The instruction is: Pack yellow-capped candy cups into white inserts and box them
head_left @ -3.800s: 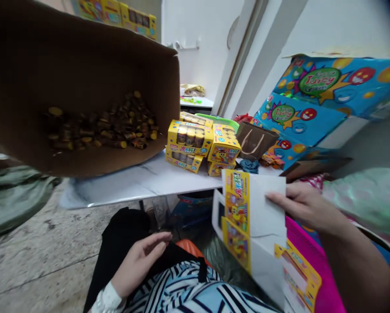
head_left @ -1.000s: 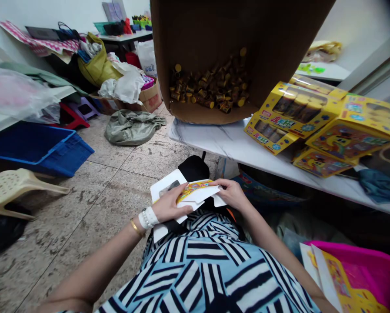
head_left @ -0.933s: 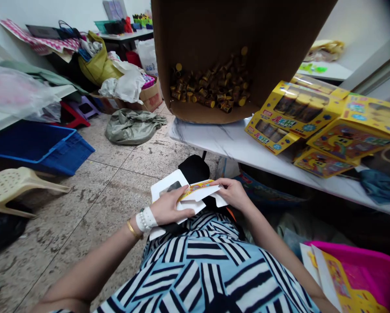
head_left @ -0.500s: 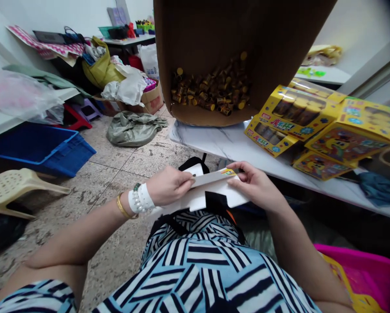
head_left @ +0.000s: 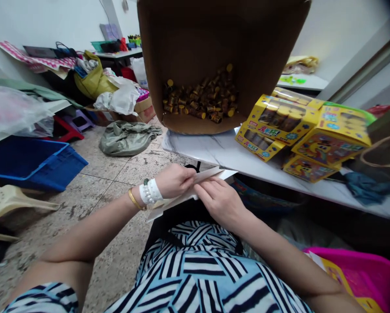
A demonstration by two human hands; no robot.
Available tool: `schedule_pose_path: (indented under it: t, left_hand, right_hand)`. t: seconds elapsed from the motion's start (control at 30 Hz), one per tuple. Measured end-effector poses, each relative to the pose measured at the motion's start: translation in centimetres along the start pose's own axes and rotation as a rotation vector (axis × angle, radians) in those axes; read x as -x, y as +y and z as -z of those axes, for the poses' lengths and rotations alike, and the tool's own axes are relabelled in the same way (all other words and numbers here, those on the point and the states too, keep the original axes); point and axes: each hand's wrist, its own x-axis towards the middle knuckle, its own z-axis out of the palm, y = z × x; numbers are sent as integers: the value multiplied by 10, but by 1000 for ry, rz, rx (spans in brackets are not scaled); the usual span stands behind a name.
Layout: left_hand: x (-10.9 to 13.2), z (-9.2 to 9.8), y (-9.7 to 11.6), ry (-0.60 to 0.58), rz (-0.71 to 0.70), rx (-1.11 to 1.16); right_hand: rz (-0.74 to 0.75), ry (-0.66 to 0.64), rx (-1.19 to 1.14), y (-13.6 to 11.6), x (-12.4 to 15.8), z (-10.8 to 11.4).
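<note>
"At the near edge of the table [head_left: 195,147], how's the room?"

"Tight! The folded white card [head_left: 208,174] sits just this side of it, above the lap; leftward, speckled floor [head_left: 111,198] stretches to a blue crate [head_left: 71,167]."

"And up top?"

"Marble pattern, a carton [head_left: 188,39] facing us with small tubs [head_left: 211,102] inside, stacked yellow boxes [head_left: 281,116] beside it."

"Hands?"

"Close together! Left hand [head_left: 175,181], fingers curled, pinches the card; right hand [head_left: 221,204] angles in, fingers against it. Clamped? Can't tell."

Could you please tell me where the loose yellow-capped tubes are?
In the head view, the loose tubes lie inside the cardboard box, upper centre, left of the yellow cartons.
</note>
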Motion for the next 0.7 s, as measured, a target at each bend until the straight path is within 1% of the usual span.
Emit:
schedule_pose_path:
  t: [0.03, 0.1, 0.2, 0.27, 0.3, 0.33, 0.37, 0.43, 0.5, 0.53, 0.57, 0.6, 0.63, 0.7]
  left_hand:
    - [-1, 7, 0, 42, 0, -21]
    - [0, 26, -6, 144, 23, -66]
    - [7, 57, -23, 295, 22, -110]
    - [12, 67, -35, 307, -11, -91]
    - [13, 66, -40, 280, -20, -62]
    - [13, 61, -45, 240, -17, -25]
    - [12, 52, -50, 205, 0, 10]
    - [5, 28, -61, 162, 53, 78]
    - [-3, 3, -75, 164, 128, 136]
    - [-6, -6, -82, 182, 173, 161]
    - [-8, -11, -88, 208, 222, 186]
    - [-7, -12, -93, 242, 271, 207]
    - [-4, -9, -94, 282, 317, 226]
    - [9, 7, -85, 369, 390, 256]
  right_hand:
    - [5, -29, -3, 3, -4, 2]
    - [29, -80, -79, 7, -8, 19]
    - [64, -120, -269, 7, -8, 65]
    - [30, -92, -313, 5, -6, 88]
    - [0, -77, -308, 4, -6, 92]
    - [-28, -63, -294, 4, -6, 90]
    - [-47, -57, -280, 5, -7, 81]
    - [-72, -70, -271, 9, -8, 50]
    - [-115, -71, -269, 16, -9, 16]
    - [-144, -59, -270, 20, -9, 3]
    - [-174, -43, -281, 23, -8, -6]
    - [-204, -27, -305, 25, -7, -8]
    - [-233, -5, -345, 27, -6, -5]
    - [-276, 51, -465, 26, -3, 14]
